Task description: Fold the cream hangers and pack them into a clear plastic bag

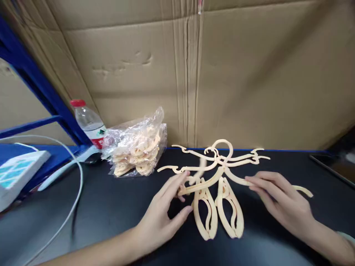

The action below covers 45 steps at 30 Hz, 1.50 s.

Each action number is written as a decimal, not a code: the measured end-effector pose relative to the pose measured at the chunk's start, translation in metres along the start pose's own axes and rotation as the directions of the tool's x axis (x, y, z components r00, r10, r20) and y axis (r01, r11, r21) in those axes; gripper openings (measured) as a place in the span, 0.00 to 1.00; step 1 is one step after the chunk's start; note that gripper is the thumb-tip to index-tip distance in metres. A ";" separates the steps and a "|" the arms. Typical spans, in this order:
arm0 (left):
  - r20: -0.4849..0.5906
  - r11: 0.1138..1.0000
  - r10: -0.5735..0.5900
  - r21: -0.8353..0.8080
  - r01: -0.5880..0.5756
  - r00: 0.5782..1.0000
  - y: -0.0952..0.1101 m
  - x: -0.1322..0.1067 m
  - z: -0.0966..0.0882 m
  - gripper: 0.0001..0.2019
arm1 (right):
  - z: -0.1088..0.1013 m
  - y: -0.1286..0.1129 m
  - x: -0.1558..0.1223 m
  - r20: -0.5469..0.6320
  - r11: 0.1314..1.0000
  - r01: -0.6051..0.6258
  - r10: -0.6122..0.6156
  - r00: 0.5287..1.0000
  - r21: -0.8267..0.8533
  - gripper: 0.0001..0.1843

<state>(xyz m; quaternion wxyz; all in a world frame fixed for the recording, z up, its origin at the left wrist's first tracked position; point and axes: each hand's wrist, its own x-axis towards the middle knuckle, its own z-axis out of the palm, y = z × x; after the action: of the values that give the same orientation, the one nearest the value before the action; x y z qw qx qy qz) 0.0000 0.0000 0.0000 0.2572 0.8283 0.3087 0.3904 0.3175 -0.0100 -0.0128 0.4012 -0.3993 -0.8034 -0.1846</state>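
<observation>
Several cream plastic hangers (222,162) lie spread on a black table (111,207), their hooks overlapping near the middle. Two folded hangers (217,210) lie side by side below them, pointing toward me. My left hand (166,210) rests on the table with fingers apart, its fingertips touching the left arm of one hanger and its thumb against the left folded one. My right hand (280,201) lies flat with fingers stretched out, fingertips on the right arm of a hanger (303,190). One hanger piece near my left fingers is blurred by motion.
A clear plastic bag (137,146) of more cream hangers sits at the back left. A water bottle (90,123) with a red cap stands beside it. A white cable (74,173), a white device (19,168), blue shelf bars (36,85) and a cardboard wall (194,74) surround the table.
</observation>
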 end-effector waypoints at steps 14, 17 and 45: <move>-0.006 0.943 -0.304 -0.145 0.300 0.953 0.000 0.007 -0.004 0.13 | -0.023 0.001 0.008 0.134 0.875 0.197 -0.152 0.979 -0.443 0.12; 0.017 0.925 -0.325 -0.202 0.322 0.946 0.000 0.006 -0.004 0.14 | -0.023 0.002 0.003 0.120 0.856 0.148 -0.101 0.988 -0.496 0.16; -0.036 0.936 -0.291 -0.216 0.277 0.956 0.002 0.004 -0.003 0.11 | -0.020 -0.004 0.003 0.060 0.920 -0.026 0.053 0.997 -0.390 0.20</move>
<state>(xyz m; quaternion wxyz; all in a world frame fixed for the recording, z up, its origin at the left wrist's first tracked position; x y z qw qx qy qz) 0.0002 0.0018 0.0048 0.3855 0.7299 0.3910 0.4071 0.3228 -0.0235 0.0024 0.2895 -0.4933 -0.7559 -0.3184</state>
